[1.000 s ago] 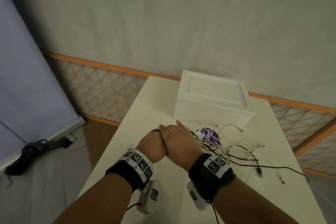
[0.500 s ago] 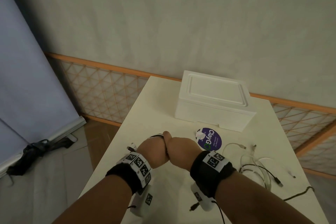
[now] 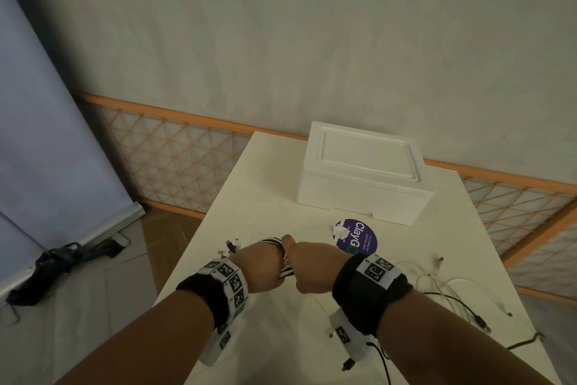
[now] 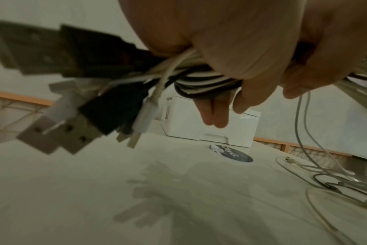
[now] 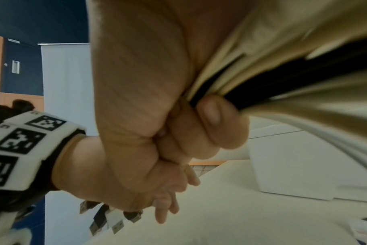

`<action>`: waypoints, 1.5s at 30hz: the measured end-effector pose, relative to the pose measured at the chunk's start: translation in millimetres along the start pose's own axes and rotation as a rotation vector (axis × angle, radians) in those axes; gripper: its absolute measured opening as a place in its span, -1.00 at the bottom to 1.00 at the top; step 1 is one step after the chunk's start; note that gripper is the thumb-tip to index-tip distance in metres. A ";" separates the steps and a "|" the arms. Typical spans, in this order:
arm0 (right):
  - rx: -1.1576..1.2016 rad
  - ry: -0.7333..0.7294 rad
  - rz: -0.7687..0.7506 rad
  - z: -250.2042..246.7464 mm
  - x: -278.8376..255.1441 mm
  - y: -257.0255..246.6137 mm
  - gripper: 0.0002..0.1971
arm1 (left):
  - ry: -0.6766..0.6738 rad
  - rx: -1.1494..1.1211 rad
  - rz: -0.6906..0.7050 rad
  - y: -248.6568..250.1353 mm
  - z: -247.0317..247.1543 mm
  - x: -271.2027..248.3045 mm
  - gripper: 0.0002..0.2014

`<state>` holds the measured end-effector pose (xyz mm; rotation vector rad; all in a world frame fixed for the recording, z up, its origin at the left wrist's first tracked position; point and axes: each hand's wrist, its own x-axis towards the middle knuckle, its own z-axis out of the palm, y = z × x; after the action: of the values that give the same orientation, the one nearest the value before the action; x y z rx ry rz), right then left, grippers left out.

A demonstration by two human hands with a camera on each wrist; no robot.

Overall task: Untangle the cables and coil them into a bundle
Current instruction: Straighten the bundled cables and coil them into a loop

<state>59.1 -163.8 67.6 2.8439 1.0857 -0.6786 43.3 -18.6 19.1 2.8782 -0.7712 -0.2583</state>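
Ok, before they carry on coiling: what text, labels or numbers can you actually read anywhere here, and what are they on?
"ClayG", last letter partly cut off: purple round sticker on the table.
Small lines beside it on the sticker: too small to read.
Wristband markers: square black-and-white codes, no readable words.
White foam box: no print visible.

**Around your worktop**

You have a white foam box point(image 3: 365, 175) with its lid on, sitting toward the far end of the pale worktop point(image 3: 256, 184). Just in front of it lies a round purple sticker point(image 3: 359, 236) printed "ClayG". Beyond the far edge you can see an orange-framed lattice panel point(image 3: 175, 163) running along the base of a plain wall point(image 3: 312, 41). To your left a pale blue screen point(image 3: 46, 134) stands on the floor, with a dark bundle point(image 3: 59, 263) lying at its foot.
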 end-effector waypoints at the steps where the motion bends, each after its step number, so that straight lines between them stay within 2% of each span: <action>1: 0.004 -0.015 -0.002 0.8 0.1 0.3 -0.43 | -0.025 0.011 0.001 0.2 2.4 -0.3 -0.74; 4: 0.015 -0.085 -0.011 1.2 0.7 2.2 -0.42 | -0.096 0.039 0.019 2.8 6.2 -1.4 -0.74; 7: -0.008 -0.135 -0.019 -0.4 1.2 4.9 -0.43 | -0.095 0.016 0.079 5.2 10.6 -0.7 -0.75; 9: -0.009 -0.128 -0.037 -1.1 2.3 8.6 -0.45 | -0.092 -0.006 0.060 7.4 13.3 1.2 -0.72; 11: 0.051 -0.101 -0.058 -2.4 1.5 15.7 -0.47 | -0.116 -0.044 -0.025 7.0 13.6 2.9 -0.65; 14: 0.238 0.016 -0.089 0.7 -5.8 35.2 -0.46 | -0.127 -0.056 -0.175 -2.4 6.1 3.1 -0.70; 16: 0.329 0.179 -0.100 9.0 -12.6 44.2 -0.59 | -0.111 -0.025 -0.217 -10.0 -1.5 1.6 -0.76; 18: 0.291 0.343 -0.089 21.6 -15.4 44.6 -0.73 | -0.097 0.005 -0.245 -14.6 -5.5 3.9 -0.74; 20: 0.242 0.416 0.001 33.9 -13.0 41.9 -0.76 | -0.095 0.028 -0.250 -13.4 -9.5 7.4 -0.74; 21: 0.250 0.405 0.077 39.7 -11.0 41.9 -0.79 | -0.099 0.044 -0.246 -12.4 -11.5 9.1 -0.74; 23: 0.288 0.326 0.228 48.1 -7.3 45.4 -0.84 | -0.115 0.069 -0.243 -9.9 -16.0 11.1 -0.76; 25: 0.263 0.258 0.294 55.6 -5.7 51.8 -0.85 | -0.132 0.085 -0.249 -9.8 -19.2 11.5 -0.81; 27: 0.143 0.218 0.326 63.7 -8.0 62.1 -0.84 | -0.140 0.084 -0.262 -14.3 -21.7 8.4 -0.85; 30: 0.109 0.157 0.481 76.0 -23.1 87.4 -0.85 | -0.116 0.081 -0.325 -28.4 -27.1 0.8 -0.87; 32: 0.093 0.146 0.568 80.9 -34.4 108.5 -0.83 | -0.108 0.082 -0.364 -38.9 -28.6 -4.7 -0.86; 37: -0.122 0.079 0.770 84.1 -70.7 156.1 -0.69 | -0.095 0.045 -0.472 -59.6 -27.7 -16.4 -0.89; 38: -0.121 0.063 0.763 81.5 -73.7 161.2 -0.61 | -0.105 0.050 -0.479 -60.4 -27.7 -15.8 -0.89; 40: -0.045 0.010 0.644 71.3 -69.8 159.1 -0.25 | -0.145 0.060 -0.475 -55.4 -28.6 -11.6 -0.80; 41: 0.036 0.035 0.546 62.4 -63.5 150.1 -0.10 | -0.139 0.052 -0.464 -51.4 -28.5 -7.9 -0.79; 42: 0.152 0.108 0.440 51.0 -55.9 136.4 -0.05 | -0.113 0.040 -0.447 -47.4 -28.7 -3.3 -0.81; 43: 0.299 0.215 0.327 41.7 -46.2 120.6 -0.12 | -0.089 0.033 -0.430 -43.1 -29.2 1.3 -0.84; 45: 0.635 0.416 0.146 28.4 -27.4 81.8 -0.50 | -0.070 0.038 -0.408 -33.4 -31.3 7.4 -0.82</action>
<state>82.2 -247.8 42.3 3.6950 0.7754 -0.4978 72.0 9.4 42.4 3.0515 -0.1896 -0.3952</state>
